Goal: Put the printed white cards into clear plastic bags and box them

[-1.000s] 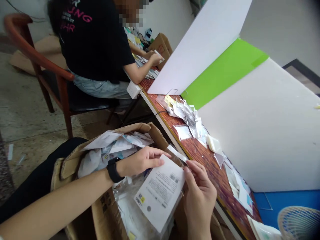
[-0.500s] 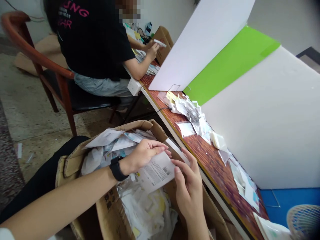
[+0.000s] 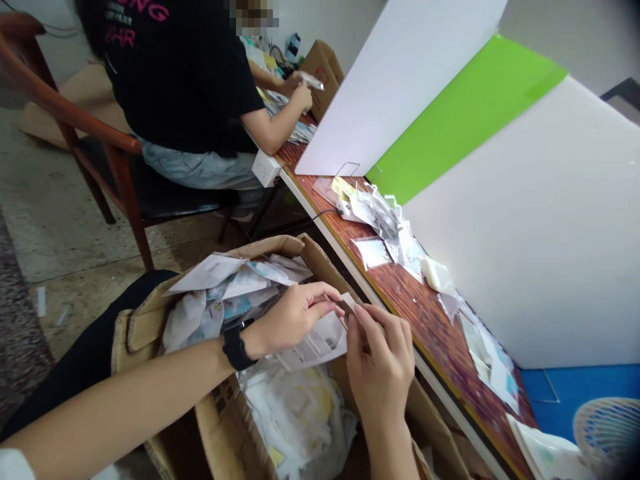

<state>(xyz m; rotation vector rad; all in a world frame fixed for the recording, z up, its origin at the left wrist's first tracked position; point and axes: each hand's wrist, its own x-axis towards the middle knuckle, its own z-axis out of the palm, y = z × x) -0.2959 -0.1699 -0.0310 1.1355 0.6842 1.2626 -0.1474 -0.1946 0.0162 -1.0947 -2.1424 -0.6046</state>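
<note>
My left hand (image 3: pixel 295 317), with a black watch on its wrist, is closed on a flat white packet (image 3: pixel 317 347) with small dark print. Right of it my right hand (image 3: pixel 383 353) has thumb and fingers pinched together at a narrow white strip (image 3: pixel 349 302) by the packet's upper edge. Whether the strip belongs to the packet I cannot tell. Both hands are above an open cardboard box (image 3: pixel 220 427). Inside lie several flat packets (image 3: pixel 245 287) at the far side and a clear bag (image 3: pixel 300 420) of white and yellow pieces nearer me.
A wooden table (image 3: pixel 420 320) runs along the right, with a heap of packets (image 3: pixel 380 217) and more plastic sleeves (image 3: pixel 493 360) on it. White and green panels (image 3: pixel 465 120) stand behind. A fan (image 3: pixel 607 433) is at lower right. Another person (image 3: pixel 185 80) sits far left, handling a small packet.
My right hand's fingers, spread before, have come together at the white strip. The packet has tilted, and its lower part sits a little higher.
</note>
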